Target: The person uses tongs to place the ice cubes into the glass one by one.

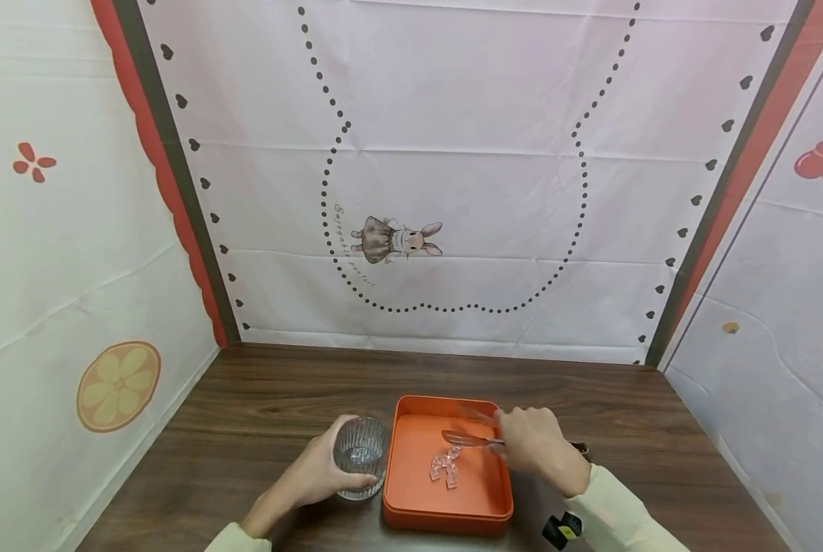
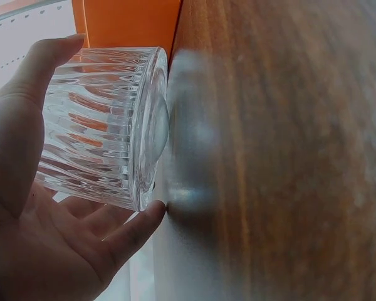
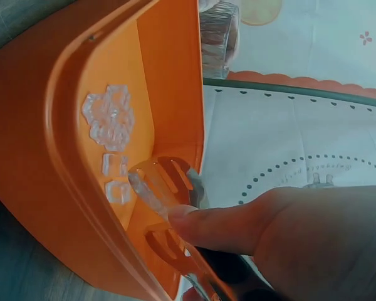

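My left hand (image 1: 317,466) grips a clear ribbed drinking glass (image 1: 360,456), thumb on the near side and fingers round the far side. The left wrist view shows the glass base (image 2: 151,132) close over the tabletop, with the little finger at its lower edge. To the right of the glass stands an orange tray (image 1: 418,429) with several clear cubes (image 1: 446,466) on its floor. My right hand (image 1: 531,441) holds slotted metal tongs (image 1: 461,438) by the handle. Their two heads are spread apart inside the tray, one slotted head (image 3: 169,179) beside the cubes, with nothing between them.
The dark wood table (image 1: 280,391) reaches back to a white printed cloth wall (image 1: 452,192), with similar cloth walls at left and right. A small black device with a yellow mark (image 1: 561,530) is near the right sleeve (image 1: 621,514).
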Demonstrator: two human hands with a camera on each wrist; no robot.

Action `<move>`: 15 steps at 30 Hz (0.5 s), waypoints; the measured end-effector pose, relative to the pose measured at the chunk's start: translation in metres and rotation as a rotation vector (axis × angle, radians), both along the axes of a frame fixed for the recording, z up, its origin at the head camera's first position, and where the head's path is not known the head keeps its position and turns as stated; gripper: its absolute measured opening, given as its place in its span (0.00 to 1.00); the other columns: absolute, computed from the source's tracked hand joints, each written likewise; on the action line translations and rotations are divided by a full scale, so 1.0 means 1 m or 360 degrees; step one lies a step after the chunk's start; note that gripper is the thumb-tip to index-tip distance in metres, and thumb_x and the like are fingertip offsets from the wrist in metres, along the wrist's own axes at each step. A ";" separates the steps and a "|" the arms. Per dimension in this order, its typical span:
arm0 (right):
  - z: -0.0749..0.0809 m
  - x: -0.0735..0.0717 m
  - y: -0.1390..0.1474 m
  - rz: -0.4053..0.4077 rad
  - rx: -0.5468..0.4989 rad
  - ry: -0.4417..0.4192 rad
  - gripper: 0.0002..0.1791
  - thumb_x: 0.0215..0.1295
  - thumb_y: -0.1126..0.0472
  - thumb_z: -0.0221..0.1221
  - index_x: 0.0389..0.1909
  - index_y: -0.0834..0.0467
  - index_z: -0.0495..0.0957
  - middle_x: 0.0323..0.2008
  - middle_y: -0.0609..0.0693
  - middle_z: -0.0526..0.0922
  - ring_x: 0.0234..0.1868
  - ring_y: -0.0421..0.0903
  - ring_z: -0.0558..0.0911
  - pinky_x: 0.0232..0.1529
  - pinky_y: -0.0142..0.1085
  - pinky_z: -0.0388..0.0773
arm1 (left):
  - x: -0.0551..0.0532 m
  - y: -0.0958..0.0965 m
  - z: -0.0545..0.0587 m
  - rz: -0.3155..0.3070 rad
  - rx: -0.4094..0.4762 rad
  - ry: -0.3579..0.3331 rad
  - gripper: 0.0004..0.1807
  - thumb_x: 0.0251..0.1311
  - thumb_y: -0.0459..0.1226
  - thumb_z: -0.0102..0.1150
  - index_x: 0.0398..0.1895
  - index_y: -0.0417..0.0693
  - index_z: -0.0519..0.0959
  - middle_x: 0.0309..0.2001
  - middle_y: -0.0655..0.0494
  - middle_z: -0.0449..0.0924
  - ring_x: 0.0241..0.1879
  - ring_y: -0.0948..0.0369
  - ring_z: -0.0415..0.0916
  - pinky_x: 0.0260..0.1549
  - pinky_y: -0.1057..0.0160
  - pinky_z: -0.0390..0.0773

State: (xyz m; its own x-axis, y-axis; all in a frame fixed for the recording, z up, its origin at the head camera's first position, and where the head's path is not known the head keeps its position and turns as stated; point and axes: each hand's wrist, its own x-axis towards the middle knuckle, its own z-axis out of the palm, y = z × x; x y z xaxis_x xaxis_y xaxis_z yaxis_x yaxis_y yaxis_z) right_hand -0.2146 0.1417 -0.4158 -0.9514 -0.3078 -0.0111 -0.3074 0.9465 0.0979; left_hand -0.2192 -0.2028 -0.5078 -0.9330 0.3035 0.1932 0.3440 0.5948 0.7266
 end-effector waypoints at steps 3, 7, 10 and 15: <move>-0.003 -0.001 -0.001 -0.0009 0.0019 0.0001 0.21 0.59 0.42 0.67 0.41 0.55 0.80 0.23 0.49 0.78 0.23 0.49 0.79 0.25 0.46 0.76 | 0.000 0.000 0.000 -0.0001 0.0002 -0.0001 0.51 0.34 0.57 0.81 0.63 0.56 0.66 0.46 0.59 0.80 0.42 0.62 0.78 0.44 0.58 0.77; -0.007 -0.001 -0.003 0.0002 0.0066 0.0007 0.22 0.58 0.41 0.67 0.42 0.55 0.81 0.21 0.48 0.77 0.20 0.47 0.76 0.23 0.44 0.75 | 0.001 0.000 0.000 0.0002 0.0001 -0.0007 0.51 0.34 0.57 0.81 0.63 0.56 0.66 0.45 0.59 0.80 0.43 0.62 0.78 0.45 0.58 0.77; -0.008 0.000 -0.004 0.0022 0.0071 0.0008 0.21 0.59 0.41 0.67 0.40 0.54 0.82 0.19 0.47 0.75 0.17 0.45 0.73 0.21 0.42 0.73 | 0.001 0.000 0.000 0.0005 0.0006 -0.0010 0.51 0.33 0.56 0.81 0.63 0.55 0.66 0.45 0.59 0.80 0.42 0.62 0.78 0.45 0.58 0.77; -0.009 0.001 -0.006 0.0033 0.0058 0.0032 0.18 0.59 0.43 0.67 0.36 0.54 0.82 0.18 0.48 0.73 0.17 0.45 0.71 0.20 0.42 0.72 | 0.001 0.001 0.001 0.0011 0.0006 -0.0013 0.51 0.33 0.56 0.82 0.63 0.56 0.66 0.45 0.59 0.80 0.42 0.62 0.78 0.45 0.58 0.77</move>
